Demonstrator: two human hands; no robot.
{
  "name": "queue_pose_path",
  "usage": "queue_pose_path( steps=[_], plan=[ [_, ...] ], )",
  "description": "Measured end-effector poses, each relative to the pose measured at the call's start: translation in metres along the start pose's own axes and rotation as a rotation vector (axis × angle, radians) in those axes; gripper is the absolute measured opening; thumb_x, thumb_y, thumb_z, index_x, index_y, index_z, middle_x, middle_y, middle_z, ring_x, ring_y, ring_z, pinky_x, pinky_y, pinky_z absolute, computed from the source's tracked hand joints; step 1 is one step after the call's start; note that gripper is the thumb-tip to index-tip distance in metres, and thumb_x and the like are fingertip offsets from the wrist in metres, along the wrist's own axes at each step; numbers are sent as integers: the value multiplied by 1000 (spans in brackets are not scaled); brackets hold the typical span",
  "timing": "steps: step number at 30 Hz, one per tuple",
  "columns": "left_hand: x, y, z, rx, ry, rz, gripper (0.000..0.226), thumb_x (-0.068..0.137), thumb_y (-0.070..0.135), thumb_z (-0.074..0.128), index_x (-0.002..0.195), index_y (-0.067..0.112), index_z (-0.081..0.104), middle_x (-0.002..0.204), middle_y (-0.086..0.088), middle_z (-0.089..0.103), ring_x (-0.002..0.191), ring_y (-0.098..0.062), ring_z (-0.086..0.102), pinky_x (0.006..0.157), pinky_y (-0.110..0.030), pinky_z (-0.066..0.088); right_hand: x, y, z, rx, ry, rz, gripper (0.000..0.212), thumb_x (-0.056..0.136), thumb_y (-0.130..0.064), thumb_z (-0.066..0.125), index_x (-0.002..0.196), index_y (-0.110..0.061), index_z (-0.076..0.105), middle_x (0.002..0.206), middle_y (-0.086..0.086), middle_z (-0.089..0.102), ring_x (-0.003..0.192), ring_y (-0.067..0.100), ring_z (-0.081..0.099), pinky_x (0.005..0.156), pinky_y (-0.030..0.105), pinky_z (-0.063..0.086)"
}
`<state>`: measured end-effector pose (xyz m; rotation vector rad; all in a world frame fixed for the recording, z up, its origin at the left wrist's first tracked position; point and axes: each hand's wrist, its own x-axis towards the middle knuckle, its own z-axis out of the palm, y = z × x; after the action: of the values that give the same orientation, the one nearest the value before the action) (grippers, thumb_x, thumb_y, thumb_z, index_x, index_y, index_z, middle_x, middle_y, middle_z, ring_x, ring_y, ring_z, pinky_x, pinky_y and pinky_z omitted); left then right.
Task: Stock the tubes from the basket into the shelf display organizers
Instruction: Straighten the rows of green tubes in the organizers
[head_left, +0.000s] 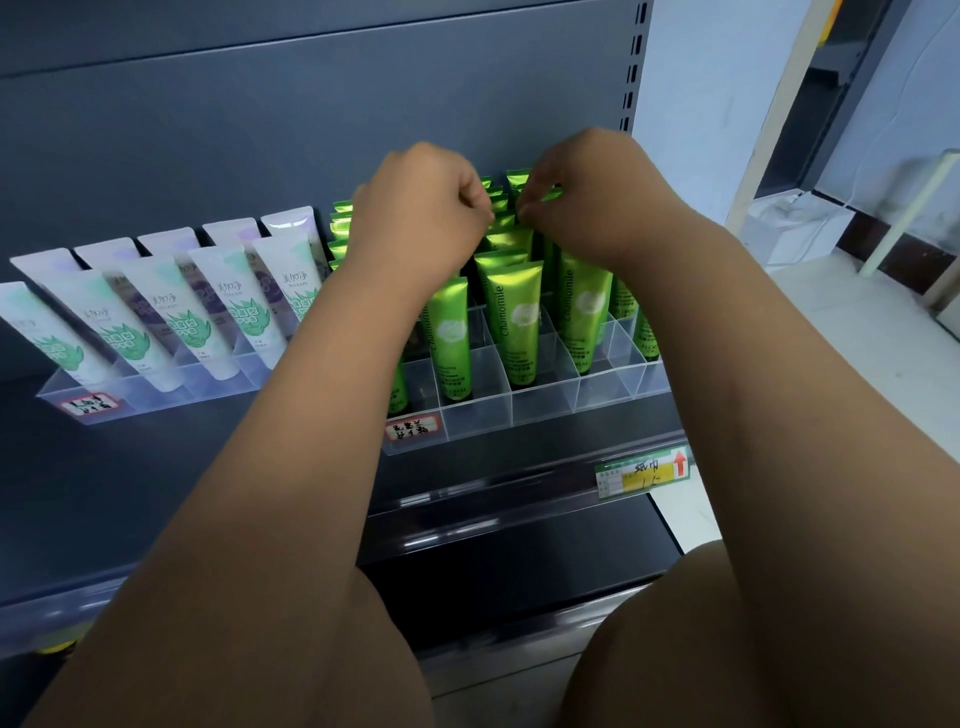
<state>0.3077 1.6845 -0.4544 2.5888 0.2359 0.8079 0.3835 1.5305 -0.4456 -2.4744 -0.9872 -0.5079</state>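
Several green Chamomile tubes stand upright in a clear acrylic organizer on the dark shelf. My left hand and my right hand reach over its back rows, fingers curled. Their fingertips meet at the crimped top of a green tube in the middle rows and seem to pinch it. My arms hide the left columns of the organizer. No basket shows in the view.
A second clear organizer to the left holds several white tubes with green or purple prints. A price label sits on the shelf rail. Right of the shelf upright lies pale floor and a white box.
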Motion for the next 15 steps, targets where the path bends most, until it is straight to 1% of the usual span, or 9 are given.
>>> queue_pose_path(
  steps=[2, 6, 8, 11, 13, 15],
  plan=[
    [3, -4, 4, 16, -20, 7, 11, 82, 27, 67, 82, 28, 78, 82, 10, 73, 86, -25, 68, 84, -46, 57, 5, 1, 2, -6, -10, 12, 20, 88, -21, 62, 95, -14, 79, 100, 9, 73, 97, 31, 65, 85, 40, 55],
    [8, -8, 8, 57, -60, -13, 11, 82, 27, 68, 82, 31, 79, 72, 16, 66, 87, -21, 68, 87, -45, 56, 10, 2, 8, -12, -43, 45, 20, 83, -21, 61, 91, -18, 79, 96, 6, 73, 93, 29, 66, 83, 41, 57],
    [9, -8, 9, 79, -73, -14, 12, 82, 27, 67, 81, 32, 79, 71, 16, 67, 86, -20, 67, 88, -45, 55, 11, 2, 11, -20, -49, 53, 21, 81, -20, 59, 90, -18, 78, 94, 5, 73, 91, 29, 66, 83, 42, 58],
    [10, -6, 9, 114, -91, -4, 13, 82, 26, 67, 81, 32, 78, 81, 12, 72, 92, -22, 66, 94, -47, 52, 12, 3, 12, -36, -56, 50, 20, 81, -19, 60, 90, -16, 78, 93, 6, 73, 92, 29, 66, 82, 42, 58],
    [11, -4, 10, 150, -98, -6, 13, 83, 25, 67, 83, 31, 79, 87, 10, 73, 98, -22, 64, 97, -48, 49, 11, 3, 12, -50, -64, 30, 20, 83, -17, 61, 92, -15, 79, 94, 8, 73, 92, 30, 66, 82, 42, 58],
    [11, -5, 10, 170, -107, -7, 12, 84, 24, 68, 84, 31, 79, 90, 9, 73, 101, -23, 63, 98, -50, 48, 10, 2, 13, -60, -67, 18, 20, 83, -17, 61, 92, -16, 79, 94, 8, 73, 93, 30, 66, 82, 42, 58]
  ],
)
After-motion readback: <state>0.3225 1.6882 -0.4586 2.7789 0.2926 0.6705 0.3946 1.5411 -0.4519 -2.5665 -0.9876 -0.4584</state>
